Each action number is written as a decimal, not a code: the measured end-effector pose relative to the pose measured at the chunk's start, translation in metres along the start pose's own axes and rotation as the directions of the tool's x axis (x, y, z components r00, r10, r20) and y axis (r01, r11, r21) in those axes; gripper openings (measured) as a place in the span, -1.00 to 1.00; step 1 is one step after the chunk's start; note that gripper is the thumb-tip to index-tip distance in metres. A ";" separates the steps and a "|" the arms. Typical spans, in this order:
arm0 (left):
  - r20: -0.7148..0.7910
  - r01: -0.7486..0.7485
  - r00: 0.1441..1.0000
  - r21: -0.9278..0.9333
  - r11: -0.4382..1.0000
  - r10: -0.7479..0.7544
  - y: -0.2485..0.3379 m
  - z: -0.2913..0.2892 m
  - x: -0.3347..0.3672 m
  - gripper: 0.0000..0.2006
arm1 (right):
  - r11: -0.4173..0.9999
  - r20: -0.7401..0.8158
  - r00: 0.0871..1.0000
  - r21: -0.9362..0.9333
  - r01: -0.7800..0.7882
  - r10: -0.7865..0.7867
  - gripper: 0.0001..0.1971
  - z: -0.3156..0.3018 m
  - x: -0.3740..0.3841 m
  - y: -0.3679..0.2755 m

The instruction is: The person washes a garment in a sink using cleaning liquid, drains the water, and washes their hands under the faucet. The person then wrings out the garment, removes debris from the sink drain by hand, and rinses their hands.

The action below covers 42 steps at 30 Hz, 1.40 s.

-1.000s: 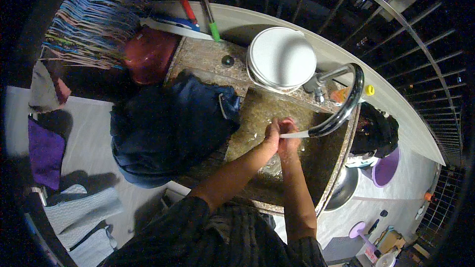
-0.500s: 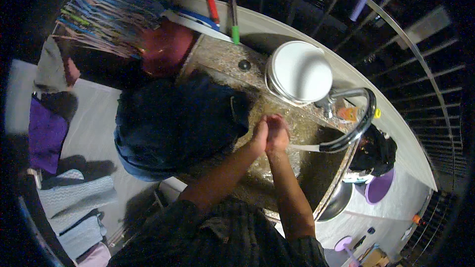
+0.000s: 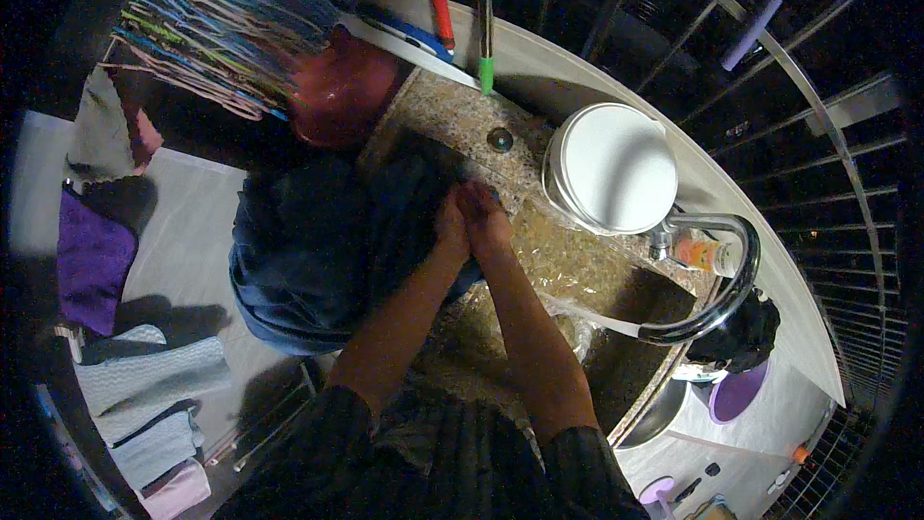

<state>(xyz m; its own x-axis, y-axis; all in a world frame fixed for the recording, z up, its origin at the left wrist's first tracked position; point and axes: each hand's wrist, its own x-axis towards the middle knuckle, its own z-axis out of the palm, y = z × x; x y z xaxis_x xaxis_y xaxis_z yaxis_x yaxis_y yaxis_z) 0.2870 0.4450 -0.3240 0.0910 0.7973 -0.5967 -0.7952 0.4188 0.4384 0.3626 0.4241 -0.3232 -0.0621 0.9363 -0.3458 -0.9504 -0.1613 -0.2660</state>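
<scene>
My left hand and my right hand are pressed together, fingers curled, at the right edge of a large dark blue cloth bundle. Whatever lies between the palms is hidden. The bundle looks like heavy fabric and rests over the left part of a speckled stone sink. A curved chrome faucet points left into the basin, and a stream of water runs from it beneath my right forearm. Rippling water covers the basin bottom.
A white lidded bucket stands on the sink's back ledge beside the faucet. Behind the bundle are a dark red plastic container and many hangers. Metal bars line the back right. A purple basin sits at right.
Both hands have moved left, from near the water stream to the edge of the dark blue cloth, still together. The view has shifted slightly. Water keeps running.
</scene>
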 end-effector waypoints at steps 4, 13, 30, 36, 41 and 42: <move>0.003 -0.077 0.997 0.000 0.997 0.077 -0.063 -0.030 -0.030 -0.82 | 0.984 -0.226 0.974 0.178 0.025 0.016 -0.71 -0.028 -0.061 -0.011; 0.057 0.199 0.976 0.142 0.970 -0.209 -0.206 -0.003 -0.123 -0.83 | 0.924 -0.213 0.952 0.270 0.272 -0.218 -0.75 -0.075 -0.215 -0.098; -0.101 -0.052 0.993 0.144 0.988 0.066 0.006 0.043 -0.070 -0.57 | 0.974 -0.058 0.992 -0.188 -0.125 0.116 -0.68 0.088 -0.059 -0.029; -0.017 0.211 0.977 0.226 0.951 -0.213 -0.097 0.003 -0.105 -0.72 | 0.634 0.124 0.886 -0.655 0.411 -0.447 -0.60 -0.076 -0.127 -0.018; -0.176 0.412 0.909 0.246 0.877 -0.378 -0.153 0.029 -0.164 -0.74 | -0.206 0.193 0.866 -0.973 0.107 -0.461 -0.66 -0.155 -0.175 -0.061; -0.143 0.303 0.952 0.330 0.894 -0.270 -0.149 0.032 -0.168 -0.72 | 0.663 -0.159 0.879 -0.719 0.208 -0.449 -0.68 -0.136 -0.172 -0.064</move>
<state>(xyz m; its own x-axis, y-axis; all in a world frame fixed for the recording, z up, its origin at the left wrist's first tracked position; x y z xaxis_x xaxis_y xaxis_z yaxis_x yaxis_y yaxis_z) 0.4096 0.2626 -0.2672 0.2156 0.5838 -0.7827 -0.4853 0.7596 0.4330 0.4753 0.2307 -0.3689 0.4203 0.8461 -0.3278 -0.4238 -0.1364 -0.8954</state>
